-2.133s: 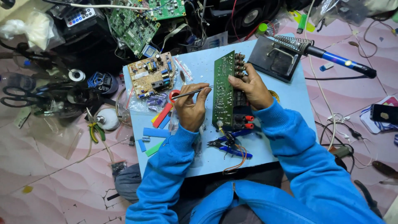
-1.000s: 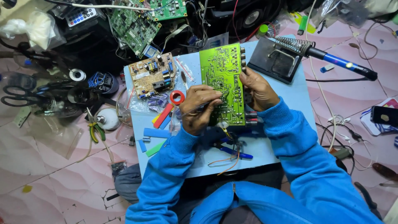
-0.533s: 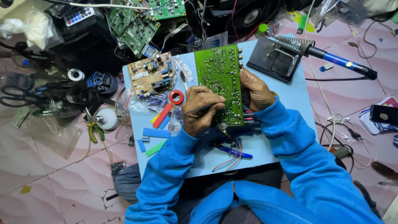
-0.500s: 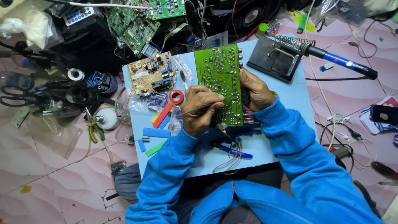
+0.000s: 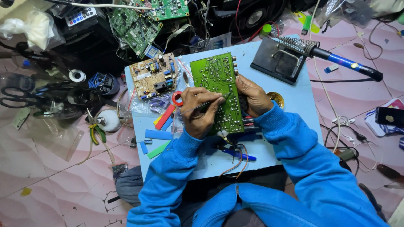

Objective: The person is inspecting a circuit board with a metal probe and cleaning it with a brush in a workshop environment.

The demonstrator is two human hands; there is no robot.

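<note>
On the pale blue worktop, a green circuit board lies solder side up, its long axis running away from the person, between both hands. Right hand grips its right edge; left hand pinches a thin metal tool whose tip touches the board's middle. Both hands are at the board, the left lying over its lower left part. Fine pale traces cover its glossy green face.

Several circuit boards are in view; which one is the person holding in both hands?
The green circuit board on the pale blue table, solder side up, gripped by the left hand and right hand; the others lie untouched.
</note>
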